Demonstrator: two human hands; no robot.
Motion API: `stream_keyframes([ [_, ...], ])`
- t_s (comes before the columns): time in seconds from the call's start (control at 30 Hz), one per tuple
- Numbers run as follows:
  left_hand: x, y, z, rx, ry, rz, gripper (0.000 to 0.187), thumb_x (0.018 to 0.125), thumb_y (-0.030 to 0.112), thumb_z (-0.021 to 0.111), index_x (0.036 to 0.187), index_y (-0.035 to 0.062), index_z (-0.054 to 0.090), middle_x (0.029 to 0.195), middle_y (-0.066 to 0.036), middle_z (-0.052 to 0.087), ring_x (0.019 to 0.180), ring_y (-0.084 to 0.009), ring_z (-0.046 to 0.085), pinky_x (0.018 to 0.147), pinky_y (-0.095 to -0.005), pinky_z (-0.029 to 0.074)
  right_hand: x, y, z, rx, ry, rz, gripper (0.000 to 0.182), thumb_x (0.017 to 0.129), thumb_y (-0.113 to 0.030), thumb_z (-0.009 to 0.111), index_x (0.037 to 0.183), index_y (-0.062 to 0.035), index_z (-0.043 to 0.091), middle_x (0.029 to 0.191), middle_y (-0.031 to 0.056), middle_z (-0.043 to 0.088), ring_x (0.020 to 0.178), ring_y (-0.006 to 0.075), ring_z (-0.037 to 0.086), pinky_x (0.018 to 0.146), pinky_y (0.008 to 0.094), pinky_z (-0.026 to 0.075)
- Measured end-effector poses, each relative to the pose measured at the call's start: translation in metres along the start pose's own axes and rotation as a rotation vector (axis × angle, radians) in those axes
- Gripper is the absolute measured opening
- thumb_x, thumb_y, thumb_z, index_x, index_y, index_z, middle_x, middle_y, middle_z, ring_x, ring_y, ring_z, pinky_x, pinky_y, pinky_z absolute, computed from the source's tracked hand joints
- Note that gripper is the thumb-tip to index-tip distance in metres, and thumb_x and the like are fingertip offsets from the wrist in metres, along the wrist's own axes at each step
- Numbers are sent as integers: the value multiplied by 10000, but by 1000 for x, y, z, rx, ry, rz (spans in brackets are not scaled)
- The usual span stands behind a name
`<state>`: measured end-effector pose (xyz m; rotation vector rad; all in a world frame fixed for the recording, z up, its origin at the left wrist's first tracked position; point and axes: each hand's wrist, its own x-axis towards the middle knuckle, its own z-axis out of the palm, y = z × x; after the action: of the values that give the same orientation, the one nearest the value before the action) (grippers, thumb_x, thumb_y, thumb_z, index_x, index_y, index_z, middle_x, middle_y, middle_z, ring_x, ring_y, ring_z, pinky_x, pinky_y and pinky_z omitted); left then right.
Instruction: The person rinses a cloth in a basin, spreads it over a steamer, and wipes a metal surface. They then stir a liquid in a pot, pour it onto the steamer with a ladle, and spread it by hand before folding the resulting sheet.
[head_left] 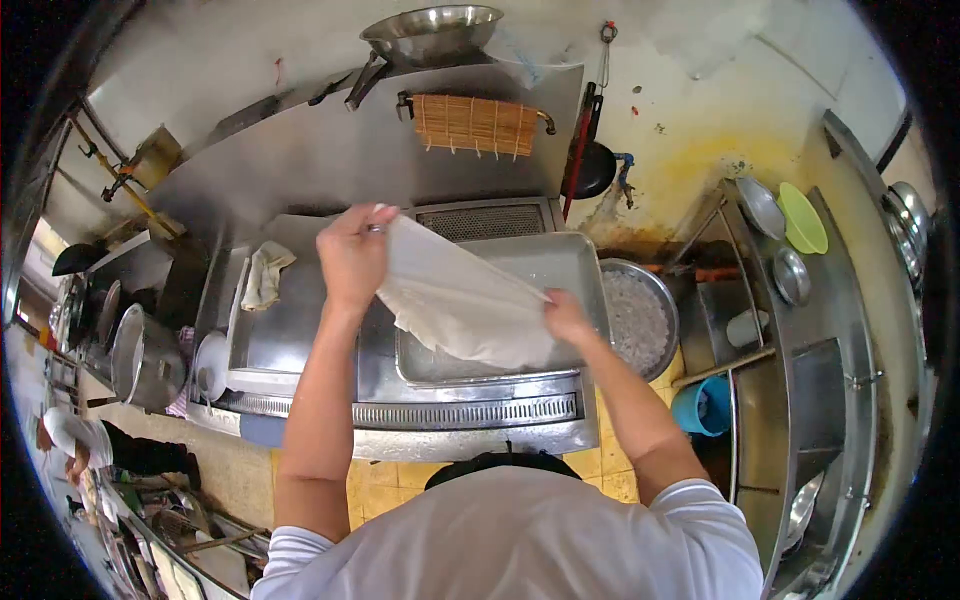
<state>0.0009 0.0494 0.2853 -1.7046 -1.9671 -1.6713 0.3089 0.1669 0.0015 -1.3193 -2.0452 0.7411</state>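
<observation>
A thin off-white cloth (470, 300) is stretched between my two hands, its uneven lower edge hanging over a shallow metal tray (580, 262). My left hand (355, 255) is closed on the cloth's upper left corner, above the tray's left side. Lower down, my right hand (566, 316) grips the cloth's right end near the tray's right wall. Part of the tray's inside is hidden behind the cloth. The tray rests on a steel counter (375, 375).
A folded cloth (266, 275) lies on the counter's left side. Right of the tray stands a metal basin (672, 300) of whitish contents. A steel shelf unit (815, 330) with bowls is farther right. A large pot (145, 357) and another person (80, 440) are at left.
</observation>
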Motion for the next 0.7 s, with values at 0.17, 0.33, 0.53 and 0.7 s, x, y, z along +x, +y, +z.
stream_keyframes([
  [0.17, -49, -11, 49, 20, -179, 78, 227, 801, -33, 649, 947, 69, 789, 964, -122, 770, 887, -258, 756, 793, -356, 589, 12, -60, -56, -33, -186, -15, 361, 848, -96, 615, 1188, -2, 693, 1101, 243, 712, 1063, 373, 688, 935, 438, 538],
  [0.33, -58, 32, 69, 50, -274, 140, 205, 808, -35, 663, 939, 64, 785, 956, -127, 767, 881, -254, 754, 776, -357, 586, 11, -172, -31, 498, -156, -56, 259, 872, -78, 580, 1089, 10, 692, 1045, 248, 716, 967, 331, 702, 857, 408, 531],
  [0.53, -55, -51, 15, 5, -52, -60, 127, 834, -20, 708, 937, 29, 764, 896, -126, 769, 827, -202, 738, 755, -324, 564, 3, -14, -39, -211, -211, -33, 218, 862, -73, 579, 1022, 16, 697, 983, 238, 707, 971, 370, 690, 857, 427, 532],
  [0.7, -94, -19, 57, 57, -284, 21, 216, 817, -18, 689, 978, 95, 778, 935, -124, 765, 859, -266, 748, 775, -348, 573, 4, -117, -33, 190, -23, -218, 244, 827, -29, 602, 1050, -3, 696, 1000, 221, 703, 990, 352, 687, 887, 417, 532],
])
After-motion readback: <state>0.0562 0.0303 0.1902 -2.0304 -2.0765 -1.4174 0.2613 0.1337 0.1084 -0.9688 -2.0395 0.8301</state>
